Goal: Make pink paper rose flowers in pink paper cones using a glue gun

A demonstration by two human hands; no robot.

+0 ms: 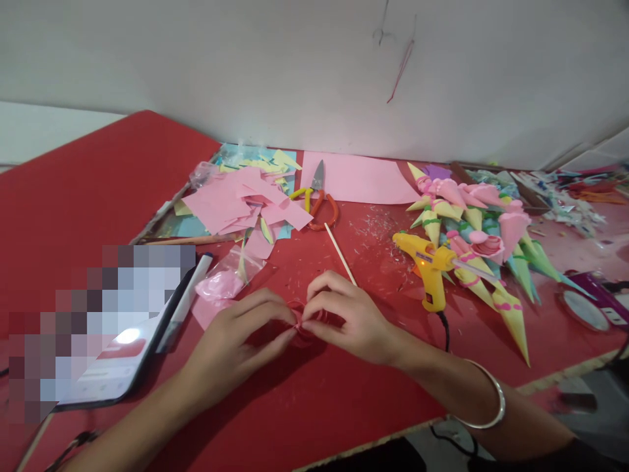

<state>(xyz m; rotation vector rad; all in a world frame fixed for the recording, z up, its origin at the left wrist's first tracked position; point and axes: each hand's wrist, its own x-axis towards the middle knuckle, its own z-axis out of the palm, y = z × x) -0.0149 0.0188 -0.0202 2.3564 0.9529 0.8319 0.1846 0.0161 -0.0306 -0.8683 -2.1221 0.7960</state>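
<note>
Near the middle of the red table, a small red curled piece (297, 317) is pinched between the fingertips of both hands. My left hand (246, 337) holds it from the left, thumb and forefinger together. My right hand (346, 318), with a silver bangle on the wrist, grips it from the right. Fingers partly cover the piece, so its full shape is hidden. A thin wooden stick (339, 253) lies just beyond my right hand. Scissors (322, 210) with red and yellow handles rest farther back. To the right lies a yellow glue gun (431, 275) with its cord.
Pink paper pieces (226, 200) are piled at the back left, beside a large pink sheet (358, 178). A phone (122, 354), a white marker (189, 292) and a plastic bag (223, 280) lie left. Pink and yellow paper cones (514, 318) cover the right side. A wall (295, 72) stands behind.
</note>
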